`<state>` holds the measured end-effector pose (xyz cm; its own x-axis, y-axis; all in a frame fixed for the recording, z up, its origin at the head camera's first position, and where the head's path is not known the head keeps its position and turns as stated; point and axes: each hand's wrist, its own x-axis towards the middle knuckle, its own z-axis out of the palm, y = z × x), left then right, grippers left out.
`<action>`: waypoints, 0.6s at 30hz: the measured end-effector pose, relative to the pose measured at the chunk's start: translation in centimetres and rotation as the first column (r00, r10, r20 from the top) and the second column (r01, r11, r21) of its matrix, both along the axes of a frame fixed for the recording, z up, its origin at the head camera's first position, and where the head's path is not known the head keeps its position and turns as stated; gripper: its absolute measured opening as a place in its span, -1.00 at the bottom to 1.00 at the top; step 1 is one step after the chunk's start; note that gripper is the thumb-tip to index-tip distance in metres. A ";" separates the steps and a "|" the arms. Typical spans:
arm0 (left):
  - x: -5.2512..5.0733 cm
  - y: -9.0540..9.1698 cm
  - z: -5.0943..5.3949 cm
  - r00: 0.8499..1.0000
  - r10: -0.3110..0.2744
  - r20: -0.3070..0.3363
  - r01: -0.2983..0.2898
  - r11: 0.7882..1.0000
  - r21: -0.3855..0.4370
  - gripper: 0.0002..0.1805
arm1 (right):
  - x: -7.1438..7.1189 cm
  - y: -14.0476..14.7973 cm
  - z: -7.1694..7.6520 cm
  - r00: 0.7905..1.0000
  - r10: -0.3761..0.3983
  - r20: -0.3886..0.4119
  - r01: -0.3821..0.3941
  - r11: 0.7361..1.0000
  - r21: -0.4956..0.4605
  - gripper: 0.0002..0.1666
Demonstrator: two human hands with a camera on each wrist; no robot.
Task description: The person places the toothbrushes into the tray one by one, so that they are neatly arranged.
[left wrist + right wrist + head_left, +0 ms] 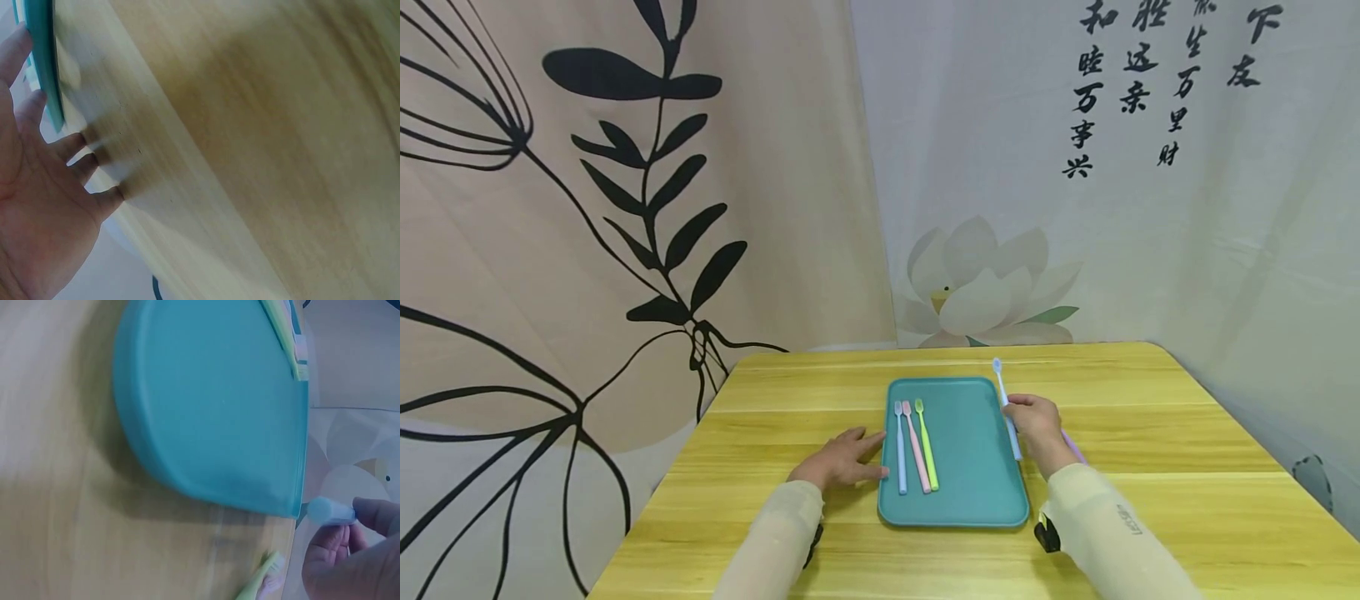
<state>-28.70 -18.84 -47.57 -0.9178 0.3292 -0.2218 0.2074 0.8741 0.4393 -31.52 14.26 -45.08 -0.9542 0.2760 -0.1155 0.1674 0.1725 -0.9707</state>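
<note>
A teal tray (pixel 973 450) lies on the table with three toothbrushes along its left side: a blue toothbrush (pixel 901 450), a pink toothbrush (pixel 915 446) and a green toothbrush (pixel 927 446). Fingers spread, my left hand (pixel 842 460) touches the tray's left rim; the left wrist view shows its palm (pixel 44 212). My right hand (pixel 1037 429) pinches a second, light blue toothbrush (pixel 1011 433) over the tray's right edge, bristle end away from me. In the right wrist view its handle end (pixel 328 511) points at the camera.
Partly hidden by my right hand, a purple handle (pixel 1073 447) lies right of the tray. Green and pale purple brush heads (pixel 267 575) show there in the right wrist view. Behind the wooden table (pixel 1187 500) hangs a printed cloth (pixel 805 208).
</note>
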 end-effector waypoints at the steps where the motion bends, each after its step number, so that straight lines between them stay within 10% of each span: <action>1: 0.0 0.0 0.0 1.000 -0.002 -0.002 0.002 1.000 -0.002 -0.15 | 0.0 -0.1 0.0 1.000 0.001 0.000 -0.001 1.000 0.002 -0.60; 18: 0.1 0.0 0.0 1.000 0.000 -0.003 0.000 1.000 -0.003 -0.16 | 0.3 -2.2 -0.7 0.998 0.034 0.044 -0.035 0.999 0.013 -0.59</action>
<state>-28.63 -18.87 -47.53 -0.9187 0.3281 -0.2200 0.2083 0.8756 0.4358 -31.27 12.01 -45.76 -0.9572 0.2451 -0.1538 0.2035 0.1922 -0.9600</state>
